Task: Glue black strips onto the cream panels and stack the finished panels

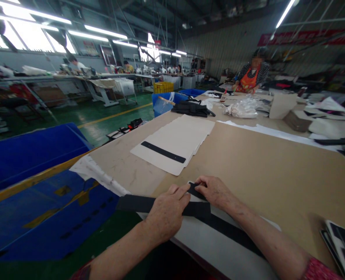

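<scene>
My left hand [166, 212] lies on a long black strip [137, 203] at the near edge of the brown table [262, 171], its fingers pressed together on the strip's end. My right hand [214, 191] meets it from the right, fingers pinched on a small black piece [196, 189] where the strip ends. Under both lies a white sheet [219, 241] with a dark band across it. Farther out rests a stack of pale sheets [175, 142] with a thin black strip [163, 151] laid on top.
Blue bins [32, 151] stand left of the table. Black pieces [191, 108], a clear plastic bag [242, 109] and grey stacks [297, 118] lie at the far end, where a person in an orange apron [249, 79] works. Dark sheets [343, 243] sit at the near right.
</scene>
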Tool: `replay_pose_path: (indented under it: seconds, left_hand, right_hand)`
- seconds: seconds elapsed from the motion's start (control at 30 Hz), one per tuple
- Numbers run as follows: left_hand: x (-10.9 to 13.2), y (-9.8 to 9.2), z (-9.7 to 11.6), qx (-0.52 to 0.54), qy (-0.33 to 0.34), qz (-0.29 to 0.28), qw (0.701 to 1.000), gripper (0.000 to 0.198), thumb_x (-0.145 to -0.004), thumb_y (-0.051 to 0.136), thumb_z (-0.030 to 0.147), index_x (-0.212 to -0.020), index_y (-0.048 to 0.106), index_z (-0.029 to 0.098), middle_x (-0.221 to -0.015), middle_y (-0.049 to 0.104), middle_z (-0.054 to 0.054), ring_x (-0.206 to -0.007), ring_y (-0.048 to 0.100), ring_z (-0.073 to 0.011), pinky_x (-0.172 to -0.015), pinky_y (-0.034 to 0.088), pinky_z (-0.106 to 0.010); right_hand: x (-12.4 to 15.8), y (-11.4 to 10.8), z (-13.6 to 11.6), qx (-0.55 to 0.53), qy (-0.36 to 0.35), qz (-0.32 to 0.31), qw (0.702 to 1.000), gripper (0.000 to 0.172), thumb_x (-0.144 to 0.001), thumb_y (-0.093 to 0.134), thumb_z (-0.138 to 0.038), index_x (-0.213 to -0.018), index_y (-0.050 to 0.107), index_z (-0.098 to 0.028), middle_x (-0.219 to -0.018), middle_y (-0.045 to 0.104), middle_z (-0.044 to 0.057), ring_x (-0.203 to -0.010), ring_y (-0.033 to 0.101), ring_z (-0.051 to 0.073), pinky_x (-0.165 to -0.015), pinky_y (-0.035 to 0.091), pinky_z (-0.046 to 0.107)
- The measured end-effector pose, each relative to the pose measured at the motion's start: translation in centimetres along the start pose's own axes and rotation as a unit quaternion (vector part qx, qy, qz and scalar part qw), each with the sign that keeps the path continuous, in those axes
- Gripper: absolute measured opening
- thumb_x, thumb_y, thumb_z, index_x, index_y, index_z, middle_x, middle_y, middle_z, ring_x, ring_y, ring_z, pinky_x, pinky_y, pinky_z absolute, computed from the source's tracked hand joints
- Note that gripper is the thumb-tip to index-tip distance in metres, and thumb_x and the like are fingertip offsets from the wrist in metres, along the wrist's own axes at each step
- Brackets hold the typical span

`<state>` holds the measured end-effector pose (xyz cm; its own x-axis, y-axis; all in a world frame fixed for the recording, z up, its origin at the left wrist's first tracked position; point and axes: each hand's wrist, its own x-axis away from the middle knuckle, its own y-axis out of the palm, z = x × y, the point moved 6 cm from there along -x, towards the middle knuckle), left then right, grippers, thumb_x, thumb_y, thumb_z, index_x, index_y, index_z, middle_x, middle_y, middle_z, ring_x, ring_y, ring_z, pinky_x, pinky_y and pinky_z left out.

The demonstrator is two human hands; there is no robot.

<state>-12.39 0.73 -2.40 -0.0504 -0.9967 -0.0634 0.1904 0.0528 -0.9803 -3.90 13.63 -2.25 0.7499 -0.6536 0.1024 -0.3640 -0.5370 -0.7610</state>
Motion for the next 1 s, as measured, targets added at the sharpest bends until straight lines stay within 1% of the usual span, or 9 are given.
replay_pose_path:
  seconds: [0.2, 0.33, 0.43, 0.5, 0.53, 0.63, 0.73, 0.83, 1.0]
  left_hand:
    - [-0.3, -0.3, 0.3, -0.023, 0.013, -0.036, 0.999, 0.05, -0.08, 0.046, 0.007, -0.129, 0.054, 0.018, -0.148, 0.046, -0.002, -0.122, 0.044, -0.0232, -0.105, 0.042, -0.035]
    - [-0.3, -0.3, 0.3, -0.03, 0.015, -0.043, 0.999, 0.053, -0.078, 0.048, 0.007, -0.129, 0.055, 0.018, -0.149, 0.046, -0.002, -0.122, 0.044, -0.0238, -0.105, 0.043, -0.036]
    - [-0.4, -0.1, 0.1, -0.031, 0.014, -0.034, 0.999, 0.053, -0.078, 0.046, 0.005, -0.129, 0.055, 0.019, -0.148, 0.047, -0.002, -0.123, 0.043, -0.024, -0.106, 0.043, -0.037]
    - [-0.4, 0.0, -0.1, -0.03, 0.015, -0.027, 0.999, 0.055, -0.078, 0.045, 0.004, -0.13, 0.055, 0.02, -0.148, 0.046, -0.001, -0.124, 0.042, -0.0235, -0.107, 0.042, -0.036]
    - [-0.4, 0.0, -0.2, -0.03, 0.015, -0.024, 0.999, 0.056, -0.077, 0.045, 0.004, -0.13, 0.055, 0.02, -0.149, 0.046, -0.001, -0.124, 0.042, -0.0233, -0.107, 0.042, -0.037]
    - [-0.5, 0.1, -0.3, -0.028, 0.016, -0.024, 0.999, 0.057, -0.076, 0.045, 0.003, -0.13, 0.055, 0.02, -0.149, 0.046, 0.0, -0.124, 0.043, -0.0235, -0.107, 0.042, -0.038]
    - [-0.6, 0.2, -0.5, -0.032, 0.011, -0.025, 0.999, 0.057, -0.075, 0.047, 0.004, -0.129, 0.057, 0.02, -0.149, 0.046, 0.0, -0.126, 0.042, -0.0235, -0.107, 0.043, -0.037]
    - [-0.6, 0.2, -0.6, -0.042, 0.007, -0.016, 0.999, 0.057, -0.075, 0.048, 0.005, -0.129, 0.057, 0.022, -0.149, 0.046, 0.002, -0.127, 0.042, -0.0228, -0.107, 0.044, -0.037]
    - [-0.8, 0.1, -0.5, -0.059, -0.004, -0.011, 0.998, 0.057, -0.075, 0.047, 0.005, -0.128, 0.059, 0.023, -0.148, 0.048, 0.003, -0.127, 0.045, -0.0219, -0.104, 0.047, -0.036]
  right_hand:
    - [-0.5, 0.5, 0.0, 0.018, 0.0, 0.002, 1.0, 0.013, -0.083, 0.059, -0.018, -0.091, 0.07, -0.017, -0.08, 0.072, 0.004, -0.073, 0.063, 0.016, -0.067, 0.042, 0.026]
    - [0.7, -0.9, 0.2, 0.014, 0.01, -0.02, 1.0, 0.024, -0.079, 0.065, -0.022, -0.101, 0.07, -0.017, -0.082, 0.072, 0.004, -0.072, 0.062, 0.016, -0.066, 0.042, 0.027]
    - [3.4, -3.1, 2.1, -0.038, 0.022, -0.101, 0.994, 0.044, -0.07, 0.069, -0.02, -0.113, 0.066, -0.02, -0.095, 0.072, 0.003, -0.081, 0.064, 0.017, -0.069, 0.045, 0.027]
    - [6.0, -4.7, 4.7, -0.081, 0.047, -0.145, 0.985, 0.043, -0.07, 0.066, -0.02, -0.113, 0.064, -0.022, -0.1, 0.071, 0.002, -0.085, 0.064, 0.017, -0.072, 0.045, 0.027]
    - [7.4, -5.5, 6.3, -0.094, 0.072, -0.148, 0.982, 0.039, -0.071, 0.065, -0.022, -0.11, 0.064, -0.022, -0.097, 0.071, 0.002, -0.084, 0.063, 0.017, -0.071, 0.045, 0.027]
    - [11.2, -7.5, 10.9, -0.112, 0.149, -0.094, 0.978, 0.025, -0.072, 0.062, -0.031, -0.095, 0.063, -0.021, -0.081, 0.066, 0.0, -0.071, 0.058, 0.016, -0.063, 0.042, 0.028]
    - [13.8, -7.6, 13.4, -0.13, 0.188, -0.017, 0.973, 0.02, -0.073, 0.058, -0.039, -0.083, 0.059, -0.021, -0.069, 0.058, -0.002, -0.062, 0.05, 0.014, -0.059, 0.037, 0.028]
    - [15.2, -6.9, 14.0, -0.134, 0.215, 0.04, 0.967, 0.022, -0.073, 0.056, -0.042, -0.081, 0.058, -0.022, -0.064, 0.052, -0.004, -0.059, 0.046, 0.013, -0.058, 0.035, 0.028]
    - [15.7, -6.9, 13.7, -0.105, 0.228, 0.114, 0.961, 0.02, -0.072, 0.057, -0.041, -0.079, 0.057, -0.022, -0.064, 0.049, -0.005, -0.062, 0.045, 0.014, -0.061, 0.034, 0.029]
